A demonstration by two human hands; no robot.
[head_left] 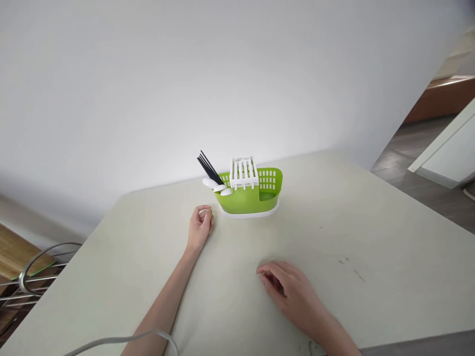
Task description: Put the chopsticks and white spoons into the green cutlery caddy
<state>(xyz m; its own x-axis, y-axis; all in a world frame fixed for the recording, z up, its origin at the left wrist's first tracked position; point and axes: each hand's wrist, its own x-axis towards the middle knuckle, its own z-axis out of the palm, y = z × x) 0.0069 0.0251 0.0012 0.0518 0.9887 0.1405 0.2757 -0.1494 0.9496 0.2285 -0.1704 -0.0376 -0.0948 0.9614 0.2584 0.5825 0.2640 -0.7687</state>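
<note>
A green plastic cutlery basket (245, 200) with a white base stands near the wall. Several black chopsticks (210, 169) lean out of its left end beside several white spoons (219, 187). A white slotted rack (244, 173) sits across the basket's top. My left hand (201, 225) rests on the table just left of the basket and in front of it, its fingers curled in and nothing seen in them. My right hand (291, 294) lies nearer to me on the right, thumb and forefinger closed together around a hollow, with no object visible.
The pale table (371, 222) meets a white wall (237, 89) at the back. A grey cable (122, 339) crosses my left forearm. At the left edge are a metal rack (27, 282) and a wooden board (20, 252). A white panel (449, 148) stands beyond the table's right side.
</note>
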